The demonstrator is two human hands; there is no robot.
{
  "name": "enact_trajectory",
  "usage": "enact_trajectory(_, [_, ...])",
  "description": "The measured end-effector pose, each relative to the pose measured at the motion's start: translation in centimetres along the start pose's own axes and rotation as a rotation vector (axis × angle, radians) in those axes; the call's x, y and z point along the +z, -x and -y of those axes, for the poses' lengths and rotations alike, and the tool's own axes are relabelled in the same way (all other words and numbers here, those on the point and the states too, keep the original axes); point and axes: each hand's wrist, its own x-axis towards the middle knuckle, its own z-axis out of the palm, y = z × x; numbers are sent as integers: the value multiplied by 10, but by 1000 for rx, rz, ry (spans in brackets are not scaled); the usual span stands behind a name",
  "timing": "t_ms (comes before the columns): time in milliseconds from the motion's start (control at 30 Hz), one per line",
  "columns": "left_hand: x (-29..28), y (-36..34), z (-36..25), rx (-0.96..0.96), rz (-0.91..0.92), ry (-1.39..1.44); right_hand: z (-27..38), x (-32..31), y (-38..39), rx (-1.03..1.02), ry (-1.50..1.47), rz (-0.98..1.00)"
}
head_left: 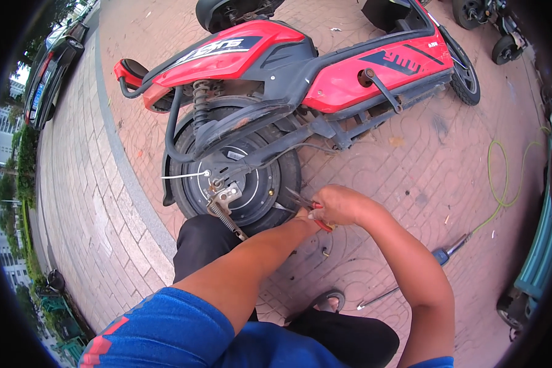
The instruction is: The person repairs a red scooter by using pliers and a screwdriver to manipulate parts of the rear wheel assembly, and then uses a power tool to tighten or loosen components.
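In the head view, pliers [324, 226] are held in the closed right hand [338, 205], just beside the wheel [260, 191]. The left hand's [303, 219] grip cannot be told. The scooter [349, 83] is laid down; the tyre [291, 167] is not taken off, so work seems left. Outdoors, bricks [380, 168] are seen around the wheel, a bench [540, 245] far right.

A dark, glossy car [56, 69] stands at the upper left, near leafy green bushes [26, 152]. Pale rectangular-brick paving [73, 184] meets reddish patterned brick paving [426, 205] along a grey curved band [121, 156]. Teal slats [538, 251] line the right edge.
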Motion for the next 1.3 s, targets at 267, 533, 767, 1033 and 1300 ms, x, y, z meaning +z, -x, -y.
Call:
enact_trajectory(267, [47,-19,10,-15,-425,295,32,-18,-73,58,381,236])
enact_trajectory(533, [0,-8,-3,4,-349,236,45,-46,-80,178,440,434])
enact_trajectory(767, [-10,0,-6,-81,-336,310,39,-54,-79,148,389,442])
enact_trajectory(1033, [-22,-3,-5,-23,-147,719,21,-59,-81,205,121,585])
enact_trajectory(1300, [-24,2,-24,-269,-199,-50,30,-52,-103,220,135,597])
